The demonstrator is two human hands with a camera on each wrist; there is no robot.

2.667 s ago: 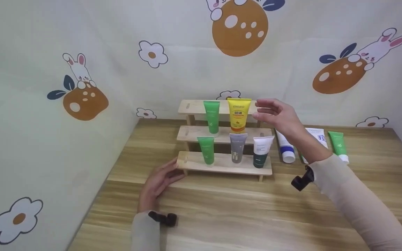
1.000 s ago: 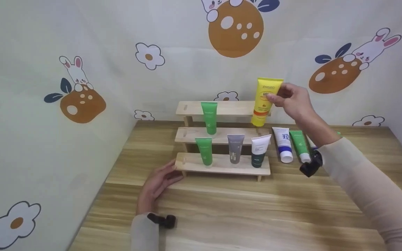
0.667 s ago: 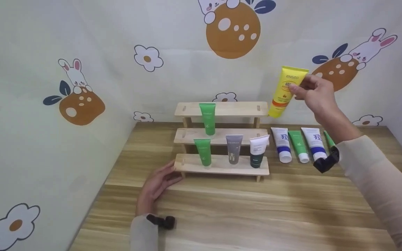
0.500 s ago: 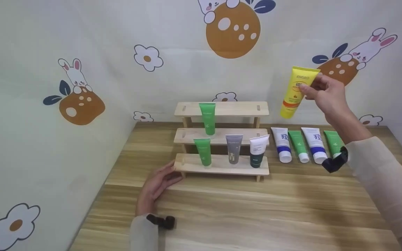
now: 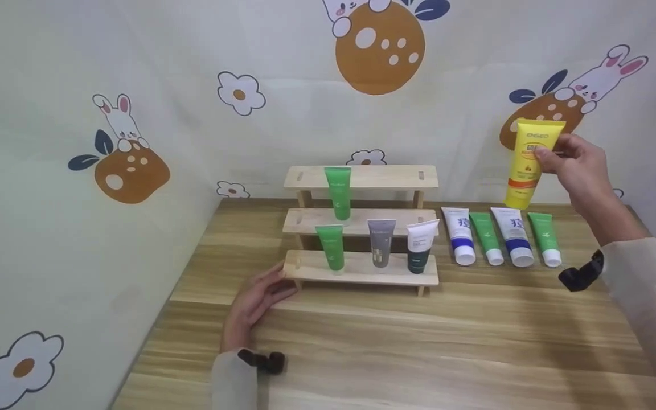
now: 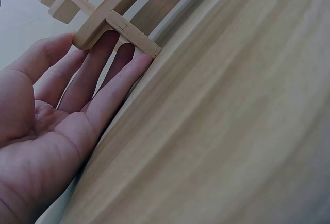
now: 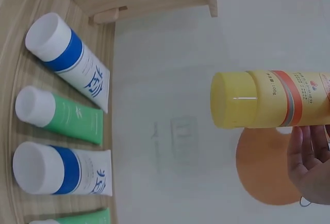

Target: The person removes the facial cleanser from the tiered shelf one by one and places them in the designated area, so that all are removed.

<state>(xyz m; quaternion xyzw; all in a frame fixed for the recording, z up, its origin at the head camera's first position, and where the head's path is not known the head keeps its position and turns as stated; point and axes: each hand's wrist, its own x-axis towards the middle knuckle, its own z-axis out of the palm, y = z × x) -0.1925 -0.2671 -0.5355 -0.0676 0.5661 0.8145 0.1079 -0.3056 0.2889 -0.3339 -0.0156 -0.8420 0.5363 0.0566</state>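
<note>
My right hand [image 5: 581, 171] grips a yellow tube of cream [image 5: 533, 162] by its side, thumb across the front label. The tube hangs cap-down in the air, before the backdrop at the right. In the right wrist view its yellow cap [image 7: 233, 100] points left. My left hand [image 5: 257, 299] holds the left end of a three-tier wooden display stand [image 5: 362, 276], its fingers reaching below the lowest board [image 6: 95, 28] beside the leg. On the stand are two green tubes, the upper green tube [image 5: 339, 193] and lower green tube [image 5: 332, 247], a grey tube [image 5: 382, 242] and a white-and-dark-green tube [image 5: 421, 247].
Right of the stand, two white-and-blue tubes lie alternating with two green ones; the leftmost white tube [image 5: 459, 233] is nearest the stand, the last green tube [image 5: 545, 236] farthest. A patterned cloth backdrop [image 5: 282, 131] rises behind the wooden table [image 5: 396, 353].
My right hand has taken the yellow tube off the stand's middle tier and carried it rightward, past the lying tubes. My left hand has stayed at the stand's left end.
</note>
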